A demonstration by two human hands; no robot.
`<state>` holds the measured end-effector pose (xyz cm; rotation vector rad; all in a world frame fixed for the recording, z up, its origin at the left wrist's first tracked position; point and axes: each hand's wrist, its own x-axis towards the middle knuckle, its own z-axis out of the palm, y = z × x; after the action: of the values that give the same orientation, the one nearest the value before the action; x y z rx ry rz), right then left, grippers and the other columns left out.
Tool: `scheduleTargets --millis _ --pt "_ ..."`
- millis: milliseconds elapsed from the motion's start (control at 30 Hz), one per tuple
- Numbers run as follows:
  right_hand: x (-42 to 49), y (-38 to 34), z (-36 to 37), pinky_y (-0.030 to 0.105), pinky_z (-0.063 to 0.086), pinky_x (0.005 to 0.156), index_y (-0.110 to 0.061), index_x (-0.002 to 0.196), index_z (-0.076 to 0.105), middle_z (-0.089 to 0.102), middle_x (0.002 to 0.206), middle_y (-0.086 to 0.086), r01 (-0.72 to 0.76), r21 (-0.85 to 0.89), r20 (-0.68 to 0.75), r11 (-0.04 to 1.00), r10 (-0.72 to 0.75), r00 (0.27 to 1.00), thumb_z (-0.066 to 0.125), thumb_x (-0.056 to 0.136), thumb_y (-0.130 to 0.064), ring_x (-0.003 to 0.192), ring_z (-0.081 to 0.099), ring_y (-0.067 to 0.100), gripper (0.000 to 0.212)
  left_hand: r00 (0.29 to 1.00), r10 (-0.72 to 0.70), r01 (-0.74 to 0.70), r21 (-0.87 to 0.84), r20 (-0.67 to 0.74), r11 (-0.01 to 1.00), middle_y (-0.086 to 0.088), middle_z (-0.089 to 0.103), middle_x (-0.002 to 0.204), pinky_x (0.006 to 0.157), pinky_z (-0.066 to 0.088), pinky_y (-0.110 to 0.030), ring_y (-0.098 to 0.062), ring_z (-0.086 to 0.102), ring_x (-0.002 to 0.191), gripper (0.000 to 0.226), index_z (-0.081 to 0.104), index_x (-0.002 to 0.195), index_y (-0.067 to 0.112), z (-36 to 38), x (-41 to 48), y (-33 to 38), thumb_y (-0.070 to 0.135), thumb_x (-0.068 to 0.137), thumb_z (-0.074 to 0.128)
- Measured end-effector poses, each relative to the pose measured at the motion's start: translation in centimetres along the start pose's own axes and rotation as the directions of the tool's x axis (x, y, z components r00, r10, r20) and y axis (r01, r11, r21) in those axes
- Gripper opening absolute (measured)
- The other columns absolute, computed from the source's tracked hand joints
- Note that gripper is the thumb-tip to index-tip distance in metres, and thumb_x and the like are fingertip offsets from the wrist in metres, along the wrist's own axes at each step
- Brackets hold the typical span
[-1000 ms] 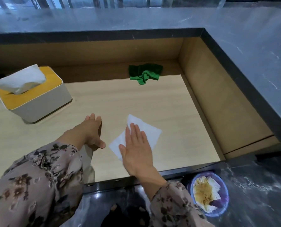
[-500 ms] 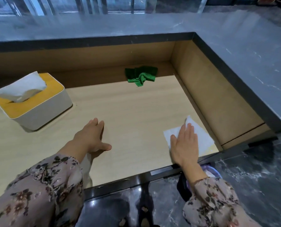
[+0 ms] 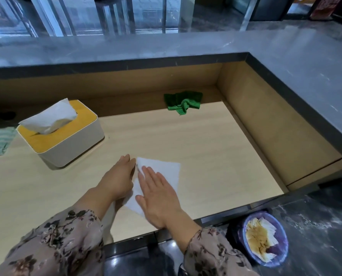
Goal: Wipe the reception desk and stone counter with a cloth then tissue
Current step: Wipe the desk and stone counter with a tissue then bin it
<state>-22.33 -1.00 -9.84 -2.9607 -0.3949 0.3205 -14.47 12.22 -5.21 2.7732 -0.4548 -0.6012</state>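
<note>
Head view: right hand [image 3: 158,194] presses a tissue [image 3: 164,172] flat, grip spread, at lower centre of the wooden surface [image 3: 206,148]; left hand [image 3: 119,176] rests spread beside. Green cloth [image 3: 183,102] lies discarded; stone counter [image 3: 305,62] likely remains.

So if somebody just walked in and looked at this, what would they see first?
Probably the right hand pressed flat on a white tissue in the middle of the pale wooden desk, with the left hand resting beside it. Next, the tissue box with its bright yellow lid on the left. Then the crumpled green cloth at the back of the desk.
</note>
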Motion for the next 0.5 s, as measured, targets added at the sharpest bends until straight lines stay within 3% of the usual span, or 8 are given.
scheduleTargets --millis 67,167,267,400,500 --pt "0.5 2.3 -0.6 0.035 -0.011 0.119 -0.013 0.151 -0.013 -0.021 0.158 0.004 -0.072 0.020 -0.013 0.997 0.072 0.997 0.009 0.102 -0.043 0.144 -0.024 0.016 0.061 1.000 0.015 -0.015 0.030 0.000 0.999 -0.008 0.035 0.142 0.097 0.041 -0.035 -0.029 0.031 0.138 0.046 0.041 0.136 0.006 -0.2 0.1 0.1 0.001 0.090 0.042" --pt "1.0 7.1 -2.1 0.030 -0.011 0.118 -0.011 0.152 -0.010 -0.018 0.159 0.003 -0.232 0.073 -0.056 0.970 0.236 0.970 0.012 0.102 -0.042 0.145 -0.020 0.015 0.062 1.000 0.012 -0.012 0.041 0.001 0.999 -0.005 0.008 0.162 0.115 0.025 -0.034 -0.021 0.006 0.150 0.061 0.018 0.152 0.012 -0.6 0.2 0.5 0.003 0.095 0.038" --pt "0.9 13.0 -2.5 0.032 -0.006 0.119 -0.009 0.152 -0.008 -0.016 0.160 0.005 -0.403 0.115 -0.087 0.908 0.414 0.906 0.013 0.102 -0.041 0.147 -0.016 0.017 0.064 1.000 0.023 -0.023 0.031 -0.006 0.999 -0.004 0.006 0.162 0.117 0.024 -0.034 -0.019 0.004 0.150 0.062 0.015 0.153 0.014 -0.7 0.6 0.5 0.005 0.096 0.037" --pt "0.1 20.1 -2.7 0.040 0.002 0.120 -0.005 0.152 0.008 -0.013 0.160 0.012 -0.617 0.072 -0.085 0.784 0.621 0.779 0.008 0.098 -0.043 0.147 -0.012 0.026 0.066 1.000 0.022 -0.022 0.010 0.004 1.000 -0.002 0.003 0.162 0.119 0.021 -0.032 -0.017 0.003 0.150 0.063 0.012 0.154 0.015 -0.7 1.3 0.5 0.007 0.098 0.038" --pt "0.6 21.1 -3.7 0.040 0.003 0.120 0.001 0.151 -0.002 -0.007 0.160 0.016 -0.716 0.119 -0.067 0.688 0.725 0.685 0.016 0.101 -0.036 0.147 -0.009 0.027 0.064 1.000 0.018 -0.018 0.001 0.002 1.000 -0.002 0.002 0.163 0.119 0.019 -0.031 -0.016 0.002 0.150 0.062 0.012 0.154 0.017 -0.9 2.1 0.7 0.011 0.099 0.039"
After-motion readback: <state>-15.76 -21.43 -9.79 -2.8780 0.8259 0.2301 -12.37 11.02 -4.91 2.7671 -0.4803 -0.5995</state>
